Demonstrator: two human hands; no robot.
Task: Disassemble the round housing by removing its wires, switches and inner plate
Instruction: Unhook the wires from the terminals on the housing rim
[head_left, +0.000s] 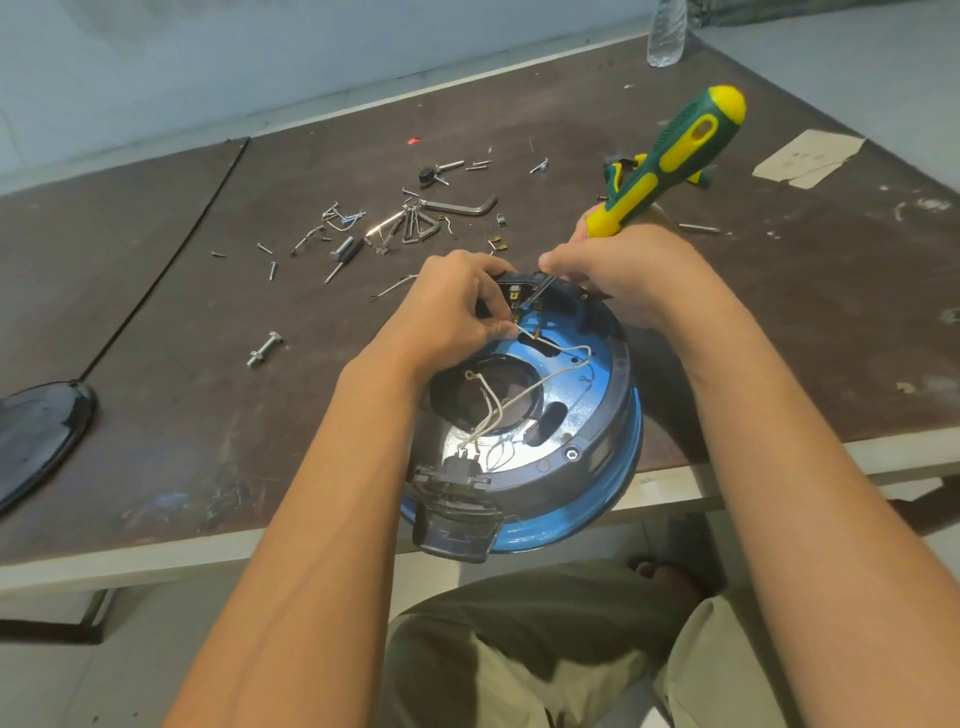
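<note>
I had the round housing (597, 415) tilted at the surface's (208, 415) near edge, overhanging it. Left hand (447, 306) fingers pinched a white wire (561, 358) by the switch (514, 293), probably for tension. Right hand (623, 270) fingers wrapped the screwdriver (675, 156), tip at that terminal to free it.

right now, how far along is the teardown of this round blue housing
Done: loose silver screws lie on the brown table. In hand: left hand pinches a thin white wire at the far-rim switch; right hand holds a green-and-yellow screwdriver there. Left: other wires, black near-rim plug, shiny inner plate.
</note>
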